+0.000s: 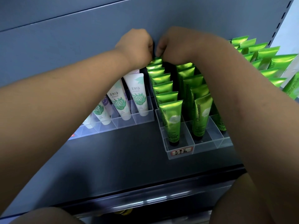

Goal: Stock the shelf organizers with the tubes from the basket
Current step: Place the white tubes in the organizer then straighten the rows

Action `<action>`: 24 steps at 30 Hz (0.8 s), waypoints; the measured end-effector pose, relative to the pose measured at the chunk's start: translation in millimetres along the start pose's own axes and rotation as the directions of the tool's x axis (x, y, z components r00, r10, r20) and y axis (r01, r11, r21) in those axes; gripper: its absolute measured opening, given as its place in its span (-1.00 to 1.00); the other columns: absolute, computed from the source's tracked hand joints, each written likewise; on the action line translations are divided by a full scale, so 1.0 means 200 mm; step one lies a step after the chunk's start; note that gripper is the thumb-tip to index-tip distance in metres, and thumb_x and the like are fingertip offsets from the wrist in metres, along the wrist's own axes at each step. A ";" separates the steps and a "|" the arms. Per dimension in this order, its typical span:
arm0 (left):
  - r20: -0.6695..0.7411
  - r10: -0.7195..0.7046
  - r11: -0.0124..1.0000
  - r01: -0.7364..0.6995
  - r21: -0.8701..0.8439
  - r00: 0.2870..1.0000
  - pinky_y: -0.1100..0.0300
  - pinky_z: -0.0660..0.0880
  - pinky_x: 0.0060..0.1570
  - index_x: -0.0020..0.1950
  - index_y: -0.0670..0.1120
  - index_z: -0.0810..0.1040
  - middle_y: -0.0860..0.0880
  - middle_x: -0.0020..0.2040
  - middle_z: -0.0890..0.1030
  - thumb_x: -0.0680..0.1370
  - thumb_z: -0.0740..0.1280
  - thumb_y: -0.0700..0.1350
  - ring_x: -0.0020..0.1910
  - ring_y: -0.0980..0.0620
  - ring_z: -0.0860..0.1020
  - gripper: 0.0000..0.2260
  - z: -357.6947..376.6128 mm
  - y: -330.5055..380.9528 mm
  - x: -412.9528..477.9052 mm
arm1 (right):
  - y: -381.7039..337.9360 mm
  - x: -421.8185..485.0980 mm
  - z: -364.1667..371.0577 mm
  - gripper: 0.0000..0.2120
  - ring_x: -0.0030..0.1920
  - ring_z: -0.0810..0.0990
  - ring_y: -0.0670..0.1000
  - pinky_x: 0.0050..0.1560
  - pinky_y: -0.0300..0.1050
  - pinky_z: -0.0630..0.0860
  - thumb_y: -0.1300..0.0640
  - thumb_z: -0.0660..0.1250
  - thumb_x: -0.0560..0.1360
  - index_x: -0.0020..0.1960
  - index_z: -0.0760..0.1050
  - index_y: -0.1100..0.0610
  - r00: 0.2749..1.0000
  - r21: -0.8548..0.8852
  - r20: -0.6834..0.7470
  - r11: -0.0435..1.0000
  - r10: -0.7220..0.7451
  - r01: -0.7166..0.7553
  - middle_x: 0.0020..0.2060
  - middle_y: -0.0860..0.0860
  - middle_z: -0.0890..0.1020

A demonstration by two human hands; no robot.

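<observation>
Both hands reach to the back of the shelf. My left hand (137,44) and my right hand (166,44) meet over the rearmost green tube (156,60) in the left row of a clear organizer (181,152). Fingers of both hands pinch that tube's top edge. Several green "Chamomile" tubes (172,122) stand upright in rows in front of it. My right forearm hides the organizer's right side. No basket is in view.
A second clear organizer (137,120) to the left holds white tubes (138,94) with green leaf prints. More green tubes (265,62) stand at the far right. The dark shelf board (116,152) lies in front; a grey back panel (80,21) rises behind.
</observation>
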State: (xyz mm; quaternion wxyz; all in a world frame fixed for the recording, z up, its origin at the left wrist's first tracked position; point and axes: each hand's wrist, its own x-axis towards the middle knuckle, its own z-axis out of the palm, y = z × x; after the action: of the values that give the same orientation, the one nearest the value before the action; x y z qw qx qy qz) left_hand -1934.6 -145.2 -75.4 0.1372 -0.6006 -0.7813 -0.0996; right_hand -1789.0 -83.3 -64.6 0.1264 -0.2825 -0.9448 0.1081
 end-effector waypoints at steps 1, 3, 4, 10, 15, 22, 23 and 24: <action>-0.002 0.003 1.000 -0.003 0.001 1.000 0.12 0.39 -0.18 -0.25 0.01 0.54 -0.08 -0.23 0.57 0.47 0.31 -0.25 -0.18 -0.17 0.51 -0.82 0.00 0.00 0.00 | 0.00 0.00 0.00 -0.69 0.14 0.61 0.21 0.24 0.09 0.55 0.26 0.17 0.56 0.17 0.65 0.21 1.000 0.007 0.003 1.000 0.000 0.000 0.13 0.18 0.66; -0.003 0.008 1.000 -0.008 0.004 1.000 0.12 0.39 -0.17 -0.22 0.00 0.58 -0.09 -0.21 0.59 0.47 0.30 -0.25 -0.17 -0.17 0.53 -0.83 0.00 -0.01 -0.01 | 0.00 0.00 0.00 -0.69 0.14 0.62 0.20 0.24 0.09 0.55 0.25 0.18 0.55 0.15 0.65 0.20 1.000 0.017 0.007 1.000 0.001 -0.001 0.12 0.17 0.67; -0.003 0.010 1.000 -0.010 0.006 1.000 0.12 0.41 -0.17 -0.21 -0.03 0.61 -0.11 -0.20 0.61 0.47 0.30 -0.25 -0.15 -0.19 0.55 -0.84 0.00 -0.01 -0.01 | 0.00 0.00 0.00 -0.69 0.13 0.62 0.20 0.23 0.10 0.56 0.25 0.19 0.55 0.15 0.65 0.19 1.000 0.022 0.010 1.000 0.003 -0.003 0.11 0.17 0.67; 0.013 0.013 1.000 -0.013 0.017 1.000 0.10 0.42 -0.16 -0.24 0.00 0.56 -0.12 -0.20 0.60 0.47 0.30 -0.23 -0.12 -0.22 0.58 -0.84 0.00 -0.02 -0.01 | 0.00 0.01 0.00 -0.69 0.16 0.62 0.20 0.25 0.11 0.55 0.27 0.21 0.53 0.16 0.65 0.17 0.999 0.016 0.051 1.000 0.012 -0.013 0.13 0.17 0.67; -0.007 -0.010 1.000 0.010 -0.005 1.000 0.07 0.48 -0.12 -0.09 -0.13 0.70 -0.18 -0.12 0.68 0.47 0.31 -0.21 -0.09 -0.25 0.60 -0.84 0.02 -0.03 -0.01 | -0.01 0.00 0.00 -0.65 0.18 0.61 0.20 0.27 0.12 0.55 0.30 0.20 0.50 0.19 0.64 0.14 0.996 -0.017 0.089 1.000 0.008 -0.007 0.16 0.14 0.66; -0.002 -0.036 0.999 0.036 -0.022 0.999 0.12 0.45 -0.12 -0.06 -0.12 0.70 -0.16 -0.10 0.68 0.48 0.33 -0.19 -0.08 -0.22 0.59 -0.84 0.02 -0.04 -0.01 | -0.02 -0.03 -0.01 -0.55 0.25 0.55 0.16 0.33 0.00 0.48 0.34 0.16 0.55 0.33 0.57 0.05 0.989 -0.024 0.145 1.000 0.001 0.003 0.29 0.08 0.59; 0.000 -0.040 0.999 0.040 -0.025 0.999 0.13 0.42 -0.13 -0.06 -0.12 0.70 -0.15 -0.12 0.66 0.48 0.32 -0.19 -0.11 -0.20 0.57 -0.84 0.02 -0.03 -0.01 | -0.02 -0.03 -0.01 -0.53 0.27 0.54 0.13 0.32 -0.07 0.46 0.34 0.15 0.56 0.36 0.56 0.03 0.991 -0.013 0.135 1.000 0.003 -0.001 0.32 0.06 0.57; 0.002 -0.043 0.999 0.043 -0.027 0.999 0.14 0.40 -0.13 -0.06 -0.13 0.70 -0.15 -0.13 0.66 0.49 0.32 -0.19 -0.14 -0.19 0.55 -0.83 0.02 -0.03 -0.01 | -0.02 -0.03 -0.01 -0.52 0.29 0.52 0.11 0.30 -0.11 0.43 0.35 0.15 0.57 0.37 0.55 0.01 0.992 -0.003 0.122 1.000 0.005 -0.005 0.34 0.04 0.56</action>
State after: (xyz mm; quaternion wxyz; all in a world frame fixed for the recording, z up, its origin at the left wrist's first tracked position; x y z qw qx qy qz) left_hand -1940.5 -148.0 -79.6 0.1266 -0.5856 -0.7927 -0.1126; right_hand -1785.8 -89.3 -63.4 0.0675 -0.2778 -0.9502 0.1244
